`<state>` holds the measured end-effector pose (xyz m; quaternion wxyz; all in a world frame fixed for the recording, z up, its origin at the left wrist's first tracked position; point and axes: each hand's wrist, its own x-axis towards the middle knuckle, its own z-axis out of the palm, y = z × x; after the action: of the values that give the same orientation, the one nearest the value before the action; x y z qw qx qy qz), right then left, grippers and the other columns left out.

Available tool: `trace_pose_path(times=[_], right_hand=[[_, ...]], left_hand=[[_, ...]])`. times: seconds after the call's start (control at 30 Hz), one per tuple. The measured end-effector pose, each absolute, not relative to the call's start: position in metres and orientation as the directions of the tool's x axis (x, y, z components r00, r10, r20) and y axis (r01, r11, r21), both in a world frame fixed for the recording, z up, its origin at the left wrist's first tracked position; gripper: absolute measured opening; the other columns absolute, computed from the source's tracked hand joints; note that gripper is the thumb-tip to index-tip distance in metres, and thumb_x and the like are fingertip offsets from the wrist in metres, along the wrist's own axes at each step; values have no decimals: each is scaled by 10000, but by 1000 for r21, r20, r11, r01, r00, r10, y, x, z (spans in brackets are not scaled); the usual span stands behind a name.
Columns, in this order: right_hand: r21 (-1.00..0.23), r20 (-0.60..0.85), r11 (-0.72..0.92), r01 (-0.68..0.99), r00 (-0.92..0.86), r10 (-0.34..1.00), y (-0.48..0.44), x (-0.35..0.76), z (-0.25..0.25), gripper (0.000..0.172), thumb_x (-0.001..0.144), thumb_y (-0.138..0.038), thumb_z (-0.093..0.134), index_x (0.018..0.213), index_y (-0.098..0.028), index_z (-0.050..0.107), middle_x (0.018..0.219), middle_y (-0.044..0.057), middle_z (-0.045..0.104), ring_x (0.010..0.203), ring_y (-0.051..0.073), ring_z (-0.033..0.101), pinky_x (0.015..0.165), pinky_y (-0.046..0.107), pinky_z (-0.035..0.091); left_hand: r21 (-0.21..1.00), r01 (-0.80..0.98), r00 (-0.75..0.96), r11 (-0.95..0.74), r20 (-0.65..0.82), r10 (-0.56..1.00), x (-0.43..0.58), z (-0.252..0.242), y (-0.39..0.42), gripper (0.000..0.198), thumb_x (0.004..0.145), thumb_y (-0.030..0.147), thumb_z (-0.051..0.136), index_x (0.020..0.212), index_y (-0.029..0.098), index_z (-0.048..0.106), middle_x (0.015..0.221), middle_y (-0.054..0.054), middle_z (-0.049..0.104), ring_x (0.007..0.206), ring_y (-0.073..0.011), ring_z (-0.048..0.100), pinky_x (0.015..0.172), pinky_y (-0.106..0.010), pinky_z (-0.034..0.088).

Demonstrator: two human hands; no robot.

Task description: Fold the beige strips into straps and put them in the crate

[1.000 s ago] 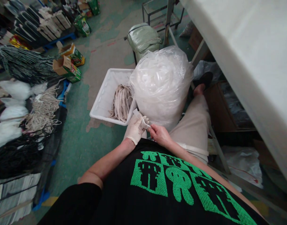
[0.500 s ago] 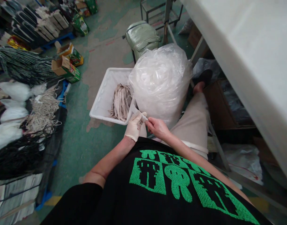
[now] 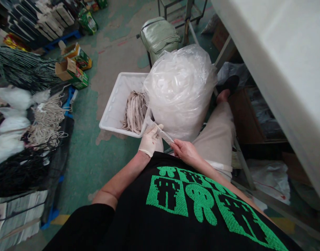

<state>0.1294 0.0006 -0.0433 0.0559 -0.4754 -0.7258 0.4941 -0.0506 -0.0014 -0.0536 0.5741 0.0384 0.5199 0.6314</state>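
My left hand (image 3: pixel 150 141), in a white glove, is closed round a small clear plastic sleeve (image 3: pixel 160 130). My bare right hand (image 3: pixel 186 151) pinches the sleeve's near end, just right of the glove. Both hands sit low over my lap, in front of a big clear bag (image 3: pixel 180 89) stuffed with clear plastic sleeves. Left of the bag stands a white plastic bin (image 3: pixel 114 104) with a bundle of beige cords (image 3: pixel 135 111) inside.
A white table (image 3: pixel 285 62) runs along the right, with a metal frame and clutter under it. A pale green sack (image 3: pixel 160 36) lies beyond the bag. Cord bundles (image 3: pixel 47 120), white bags and cardboard boxes (image 3: pixel 71 69) crowd the floor at left.
My right hand has slid back toward my body, drawing the sleeve out longer between the two hands. The gloved left hand has stayed almost in place.
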Motion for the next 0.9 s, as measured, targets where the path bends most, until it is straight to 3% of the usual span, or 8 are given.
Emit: trace_pose_path(times=[0.2, 0.33, 0.47, 0.6, 0.77, 0.9], right_hand=[[-780, -461, -15, 626, -558, 690, -2, 139, -46, 358, 1009, -405, 386, 769, -217, 573, 635, 11, 676, 570, 162, 616, 565, 259, 371], [-813, -355, 48, 580, -559, 749, 5, 124, -40, 284, 985, -390, 464, 798, -217, 589, 697, 9, 703, 613, 161, 635, 585, 251, 379], [-817, -288, 73, 572, -514, 808, 12, 104, -37, 375, 1002, -363, 430, 680, -217, 554, 582, -7, 638, 541, 144, 587, 576, 244, 363], [-839, -214, 97, 535, -489, 845, 16, 100, -40, 362, 994, -332, 428, 668, -218, 536, 570, -12, 625, 524, 133, 568, 576, 232, 362], [-837, -227, 97, 539, -503, 834, 14, 103, -43, 340, 975, -331, 447, 678, -217, 568, 584, -9, 637, 539, 138, 563, 577, 234, 362], [-836, -232, 93, 541, -502, 833, 14, 101, -44, 385, 983, -334, 432, 637, -213, 549, 565, -2, 625, 536, 138, 560, 585, 236, 368]], left_hand=[[709, -673, -336, 211, -547, 767, -48, -60, -2, 188, 779, 222, 769, 948, 146, 736, 1001, -114, 786, 1120, -261, 704, 1095, -410, 455], [729, -658, -341, 187, -510, 790, -44, -57, -2, 249, 759, 266, 803, 969, 144, 744, 1017, -120, 782, 1086, -257, 713, 1080, -419, 464], [744, -630, -283, 225, -489, 825, -32, -47, -10, 298, 695, 302, 857, 929, 142, 765, 959, -112, 785, 1075, -280, 710, 1056, -435, 478], [765, -582, -206, 274, -465, 861, -27, -41, -14, 329, 644, 330, 892, 889, 139, 782, 968, -109, 786, 1082, -286, 699, 1028, -408, 491], [767, -617, -314, 175, -445, 839, -35, -43, -7, 318, 697, 362, 863, 939, 175, 773, 1080, -91, 773, 1054, -244, 708, 993, -375, 508], [725, -626, -209, 286, -509, 835, -31, -46, -9, 259, 701, 320, 862, 886, 164, 770, 980, -104, 784, 1088, -274, 699, 1008, -398, 504]])
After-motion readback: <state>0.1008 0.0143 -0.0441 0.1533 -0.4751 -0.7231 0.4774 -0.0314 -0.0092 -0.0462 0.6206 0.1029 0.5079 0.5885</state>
